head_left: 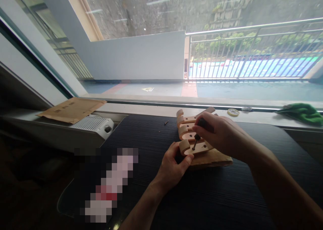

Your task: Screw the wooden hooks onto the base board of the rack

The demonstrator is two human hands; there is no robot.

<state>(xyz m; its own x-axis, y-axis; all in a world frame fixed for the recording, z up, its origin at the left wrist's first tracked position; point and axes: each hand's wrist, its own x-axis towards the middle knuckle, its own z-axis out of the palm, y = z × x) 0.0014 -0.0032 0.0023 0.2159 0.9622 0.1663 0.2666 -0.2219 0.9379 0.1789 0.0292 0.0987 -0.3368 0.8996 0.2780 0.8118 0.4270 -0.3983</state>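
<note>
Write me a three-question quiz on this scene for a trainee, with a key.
1. Which hand holds the screwdriver?
2. True or false: the green cloth lies under the left hand.
3. Where is the screwdriver's tip? A) on the tabletop; B) on the front wooden piece; C) on the brown envelope.

Key:
1. The right hand.
2. False; the green cloth lies on the windowsill, and the left hand is at the front wooden piece.
3. B.
</note>
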